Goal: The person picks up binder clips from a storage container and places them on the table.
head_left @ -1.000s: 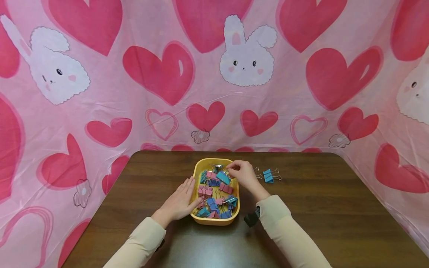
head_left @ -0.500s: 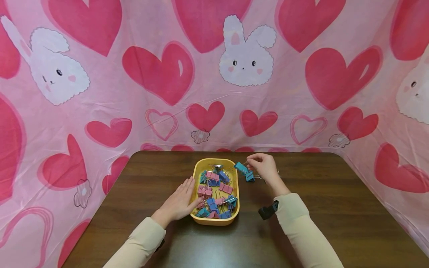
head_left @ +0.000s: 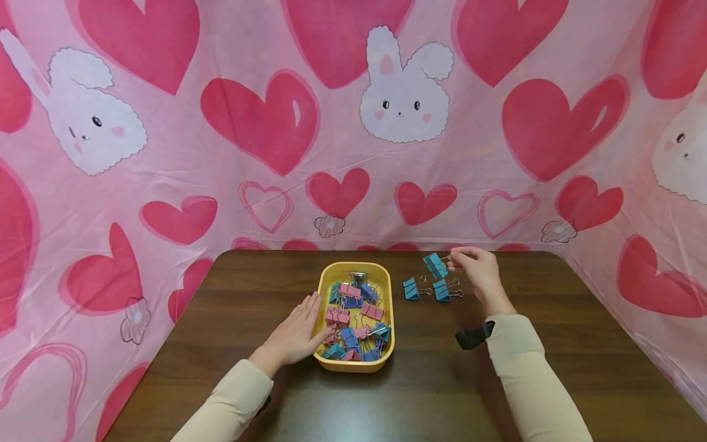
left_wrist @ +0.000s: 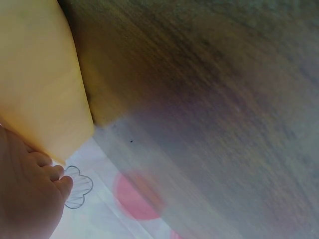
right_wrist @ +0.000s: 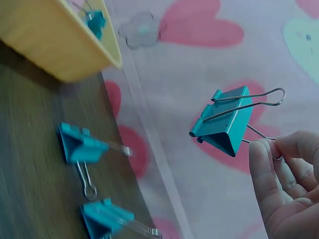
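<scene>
A yellow tub [head_left: 355,367] sits on the worktop [head_left: 248,294], holding a loose jumble of pink, blue and teal binder clips with silver wire handles. They lie at all angles, some piled on others, with patches of the yellow bottom showing between them. Near the middle is a pink clip [head_left: 337,317]; closer to the front, a blue clip [head_left: 350,337].

The left hand [head_left: 293,331] lies along the tub's left wall with fingers straight, its thumb reaching over the rim; whether the thumb touches any clips is unclear. To the right of the tub, the right hand [head_left: 477,270] has its grip pinched on a wire handle of a raised teal clip [head_left: 436,266]. Two teal clips [head_left: 411,289] rest side by side on the worktop nearby, well apart from the left hand.
</scene>
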{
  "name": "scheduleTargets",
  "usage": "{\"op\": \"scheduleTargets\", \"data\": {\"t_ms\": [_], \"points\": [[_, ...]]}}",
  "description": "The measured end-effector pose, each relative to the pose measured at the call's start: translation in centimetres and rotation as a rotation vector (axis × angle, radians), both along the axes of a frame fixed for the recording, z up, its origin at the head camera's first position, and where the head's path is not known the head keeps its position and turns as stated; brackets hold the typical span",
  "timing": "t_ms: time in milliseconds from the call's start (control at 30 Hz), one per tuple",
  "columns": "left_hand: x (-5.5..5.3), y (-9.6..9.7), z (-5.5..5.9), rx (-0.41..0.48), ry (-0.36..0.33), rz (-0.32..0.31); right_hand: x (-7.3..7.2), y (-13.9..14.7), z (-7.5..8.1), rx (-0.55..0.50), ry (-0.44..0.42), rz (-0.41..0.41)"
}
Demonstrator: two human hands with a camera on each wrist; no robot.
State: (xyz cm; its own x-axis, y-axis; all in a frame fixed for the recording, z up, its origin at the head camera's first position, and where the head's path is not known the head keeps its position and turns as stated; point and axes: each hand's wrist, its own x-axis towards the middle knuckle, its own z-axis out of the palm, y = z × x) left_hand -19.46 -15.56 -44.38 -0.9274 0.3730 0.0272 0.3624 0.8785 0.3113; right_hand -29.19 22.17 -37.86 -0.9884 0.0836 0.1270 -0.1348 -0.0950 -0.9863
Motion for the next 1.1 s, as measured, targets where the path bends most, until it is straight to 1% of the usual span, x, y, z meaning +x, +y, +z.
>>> {"op": "scheduleTargets", "data": {"t_ms": [133, 267, 333, 433, 533, 700, 733, 767, 800, 867, 967, 1000, 1100], "points": [[0.1, 0.0, 0.0, 0.002, -0.002, 0.003, -0.1, 1.9, -0.5, -0.048, -0.038, -0.044], [0.1, -0.1, 0.0, 0.0, -0.006, 0.005, -0.3, 3.6, -1.4, -0.058, -0.086, -0.101], [0.1, -0.2, -0.1, 0.002, -0.005, 0.005, -0.3, 4.3, -1.8, -0.042, -0.113, -0.128], [0.2, -0.2, -0.1, 0.0, -0.009, 0.006, -0.4, 5.4, -2.8, -0.051, -0.152, -0.161], [0.1, -0.2, -0.2, 0.001, -0.008, 0.008, -0.6, 6.3, -4.2, -0.057, -0.185, -0.185], [0.1, -0.2, -0.2, 0.003, -0.014, 0.009, -1.7, 8.2, -7.6, -0.134, -0.245, -0.187], [0.1, -0.2, -0.1, 0.004, -0.013, 0.008, -1.8, 8.5, -8.1, -0.146, -0.254, -0.171], [0.1, -0.2, -0.1, 0.003, -0.015, 0.008, -1.9, 8.6, -8.5, -0.164, -0.264, -0.181], [0.1, -0.2, -0.1, 0.002, -0.015, 0.009, -1.9, 8.7, -8.7, -0.156, -0.274, -0.19], [0.1, -0.1, -0.1, 0.003, -0.014, 0.009, -1.5, 8.5, -8.6, -0.124, -0.287, -0.183], [0.1, -0.1, -0.1, 0.005, -0.006, 0.005, -0.7, 8.0, -7.7, -0.108, -0.322, -0.2], [0.1, -0.1, -0.1, 0.006, -0.004, 0.003, -0.4, 7.9, -7.3, -0.099, -0.338, -0.195], [0.1, -0.1, 0.0, 0.006, -0.005, -0.001, -0.1, 7.9, -6.8, -0.134, -0.373, -0.189]]}}
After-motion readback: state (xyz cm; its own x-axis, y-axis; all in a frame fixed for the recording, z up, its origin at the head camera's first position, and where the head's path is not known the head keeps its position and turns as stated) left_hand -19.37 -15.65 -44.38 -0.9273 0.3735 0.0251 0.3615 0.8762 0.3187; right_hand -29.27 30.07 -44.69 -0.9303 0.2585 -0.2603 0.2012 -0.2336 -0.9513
